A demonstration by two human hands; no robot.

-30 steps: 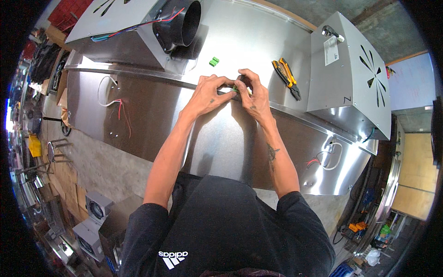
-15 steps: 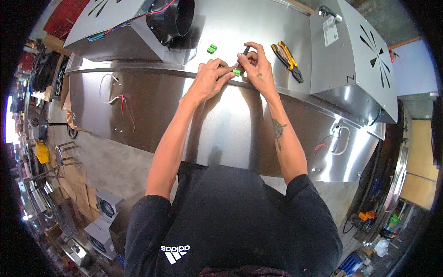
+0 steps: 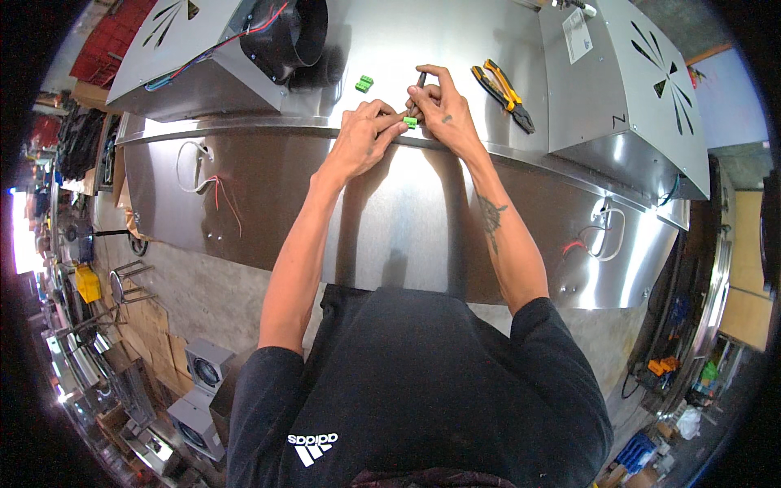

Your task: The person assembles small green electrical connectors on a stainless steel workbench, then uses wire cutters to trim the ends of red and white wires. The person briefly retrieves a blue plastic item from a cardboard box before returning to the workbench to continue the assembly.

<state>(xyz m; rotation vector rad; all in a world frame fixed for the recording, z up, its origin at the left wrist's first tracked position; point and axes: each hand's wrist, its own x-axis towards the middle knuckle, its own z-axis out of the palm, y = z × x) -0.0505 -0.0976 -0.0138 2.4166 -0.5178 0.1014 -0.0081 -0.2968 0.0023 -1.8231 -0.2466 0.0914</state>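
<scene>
My left hand (image 3: 363, 137) pinches a small green terminal block (image 3: 410, 123) near the front edge of the steel worktop. In my right hand (image 3: 447, 115) is a slim dark-handled screwdriver (image 3: 421, 80), held nearly upright between the fingers with its lower end at the block. Whether its tip sits inside the block is too small to tell. More green terminal blocks (image 3: 364, 84) lie on the steel, just beyond my left hand. To the right of my right hand rest yellow-and-black pliers (image 3: 506, 98), with their dark jaws toward me.
Grey metal housings stand on both sides: the left one (image 3: 203, 77) carries a black round duct (image 3: 297, 32) and loose wires, the right one (image 3: 626, 89) has slotted vents. Red and white wires (image 3: 215, 180) hang from the steel front panel (image 3: 277, 195). Grey boxes (image 3: 195, 415) sit on the floor.
The whole view has shifted slightly. My right hand's screwdriver stands a little more upright over the green terminal block, and both hands keep their grip. The pliers and other blocks stay in place.
</scene>
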